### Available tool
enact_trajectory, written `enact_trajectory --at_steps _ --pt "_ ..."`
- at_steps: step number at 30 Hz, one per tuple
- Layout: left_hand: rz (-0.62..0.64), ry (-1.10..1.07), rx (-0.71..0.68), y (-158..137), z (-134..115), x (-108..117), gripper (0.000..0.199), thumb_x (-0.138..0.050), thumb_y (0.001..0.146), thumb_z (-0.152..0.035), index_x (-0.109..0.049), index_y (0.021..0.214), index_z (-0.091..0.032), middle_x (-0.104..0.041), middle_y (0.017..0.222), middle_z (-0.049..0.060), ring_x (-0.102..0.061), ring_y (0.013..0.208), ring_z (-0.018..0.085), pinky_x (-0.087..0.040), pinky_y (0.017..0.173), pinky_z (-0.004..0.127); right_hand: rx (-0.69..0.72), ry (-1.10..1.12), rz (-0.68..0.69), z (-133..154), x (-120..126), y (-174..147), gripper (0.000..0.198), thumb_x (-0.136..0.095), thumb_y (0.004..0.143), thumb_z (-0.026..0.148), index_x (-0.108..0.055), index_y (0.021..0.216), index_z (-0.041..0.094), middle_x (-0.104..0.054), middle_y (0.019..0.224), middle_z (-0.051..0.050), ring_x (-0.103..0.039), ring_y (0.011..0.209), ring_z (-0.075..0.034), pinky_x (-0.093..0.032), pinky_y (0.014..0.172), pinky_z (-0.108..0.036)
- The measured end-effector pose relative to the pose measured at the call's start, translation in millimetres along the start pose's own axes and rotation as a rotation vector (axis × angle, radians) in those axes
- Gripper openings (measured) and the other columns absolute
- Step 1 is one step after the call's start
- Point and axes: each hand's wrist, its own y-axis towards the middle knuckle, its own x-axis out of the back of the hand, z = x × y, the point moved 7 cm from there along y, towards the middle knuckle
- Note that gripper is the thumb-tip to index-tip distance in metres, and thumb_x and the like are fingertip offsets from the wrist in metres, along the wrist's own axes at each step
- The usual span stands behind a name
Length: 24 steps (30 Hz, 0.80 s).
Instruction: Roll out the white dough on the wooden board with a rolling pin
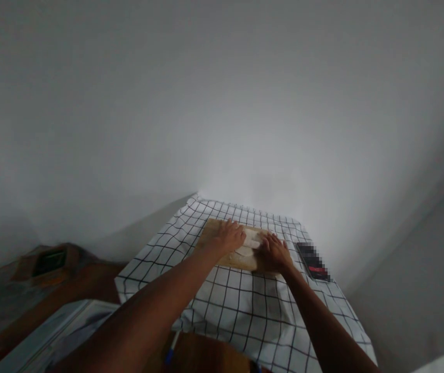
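A flat rectangular wooden board [222, 247] lies on the white black-gridded checked cloth [245, 311], toward its far edge near the wall. On the board rests a pale flattened piece of dough [250, 242], between the left hand [230, 235], laid on the board's left part, and the right hand [275, 254] on its right part. Right of the board, on the cloth, lies a dark flat rectangular device [313, 261]. Left of the board, off the cloth, sits a dark box-like object [49, 261].

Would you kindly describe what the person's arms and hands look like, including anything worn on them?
Both forearms are bare as far as the picture shows: no sleeves, gloves or watch are visible. The left hand and right hand show no rings that can be made out, though the picture is too small and dim to rule out fine jewellery.
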Motion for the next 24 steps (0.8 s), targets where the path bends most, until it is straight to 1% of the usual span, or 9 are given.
enact_trajectory --at_steps 3,6,9,13,18,20,21,22,24 --pt "-0.041 -0.019 -0.029 -11 -19 3 0.039 -0.050 0.112 -0.033 -0.075 0.140 -0.021 -0.068 0.155 0.015 -0.051 0.155 0.040 -0.038 0.129 0.068 -0.047 0.674 -0.121 -18 13 0 0.053 -0.049 0.109 0.049 -0.069 0.147 0.019 -0.062 0.162 -0.013 -0.050 0.158 -0.028 -0.032 0.135 -0.055" --pt "-0.061 -0.076 -0.154 -26 -47 -8 0.042 -0.045 0.114 -0.034 -0.070 0.147 -0.023 -0.066 0.159 0.011 -0.050 0.156 0.035 -0.037 0.133 0.064 -0.102 1.405 -0.260 -38 23 -14 0.051 -0.066 0.096 0.057 -0.077 0.133 0.022 -0.070 0.152 -0.011 -0.062 0.148 -0.027 -0.039 0.133 -0.050" --pt "-0.067 -0.101 -0.230 -34 -65 -19 0.046 -0.045 0.115 -0.040 -0.066 0.153 -0.024 -0.061 0.164 0.011 -0.047 0.158 0.037 -0.032 0.134 0.071 -0.107 1.763 -0.153 -34 26 -39 0.046 -0.072 0.093 0.054 -0.080 0.125 0.022 -0.073 0.149 -0.010 -0.065 0.145 -0.025 -0.039 0.134 -0.048" --pt "-0.079 -0.097 -0.200 -20 -64 -22 0.043 -0.047 0.114 -0.041 -0.071 0.146 -0.025 -0.067 0.157 0.012 -0.050 0.155 0.038 -0.033 0.132 0.070 -0.077 1.887 -0.095 -23 35 -68 0.044 -0.069 0.098 0.050 -0.079 0.129 0.020 -0.071 0.152 -0.010 -0.065 0.145 -0.024 -0.045 0.131 -0.044" --pt "-0.021 -0.102 -0.109 6 -56 -21 0.037 -0.051 0.113 -0.040 -0.076 0.137 -0.027 -0.071 0.150 0.012 -0.051 0.153 0.039 -0.037 0.132 0.063 -0.166 1.880 -0.181 -26 31 -74 0.037 -0.081 0.091 0.037 -0.079 0.124 0.021 -0.075 0.144 -0.008 -0.072 0.135 -0.022 -0.061 0.115 -0.040" --pt "0.023 -0.106 -0.051 14 -52 -23 0.039 -0.049 0.114 -0.042 -0.076 0.136 -0.026 -0.071 0.150 0.012 -0.050 0.155 0.039 -0.037 0.132 0.064 -0.280 1.838 -0.294 -32 25 -82 0.035 -0.091 0.083 0.030 -0.080 0.115 0.022 -0.082 0.121 -0.004 -0.080 0.106 -0.017 -0.069 0.096 -0.030" --pt "0.043 -0.106 -0.035 17 -51 -25 0.039 -0.048 0.114 -0.041 -0.077 0.135 -0.024 -0.071 0.150 0.013 -0.050 0.154 0.039 -0.037 0.132 0.064 -0.329 1.806 -0.342 -33 23 -90 0.035 -0.095 0.078 0.030 -0.080 0.108 0.022 -0.082 0.104 -0.001 -0.077 0.084 -0.012 -0.069 0.080 -0.022" --pt "0.059 -0.104 -0.028 20 -50 -26 0.038 -0.048 0.114 -0.040 -0.077 0.134 -0.023 -0.071 0.149 0.013 -0.050 0.153 0.039 -0.036 0.132 0.064 -0.373 1.767 -0.379 -32 21 -102 0.034 -0.100 0.074 0.032 -0.079 0.099 0.021 -0.077 0.085 0.003 -0.066 0.062 -0.007 -0.063 0.063 -0.016" --pt "0.078 -0.093 -0.030 26 -46 -29 0.035 -0.052 0.112 -0.036 -0.077 0.133 -0.023 -0.071 0.148 0.014 -0.052 0.151 0.039 -0.036 0.132 0.063 -0.323 1.675 -0.318 -19 20 -131 0.040 -0.101 0.077 0.046 -0.070 0.080 0.020 -0.054 0.059 0.010 -0.035 0.040 -0.002 -0.043 0.040 -0.014"
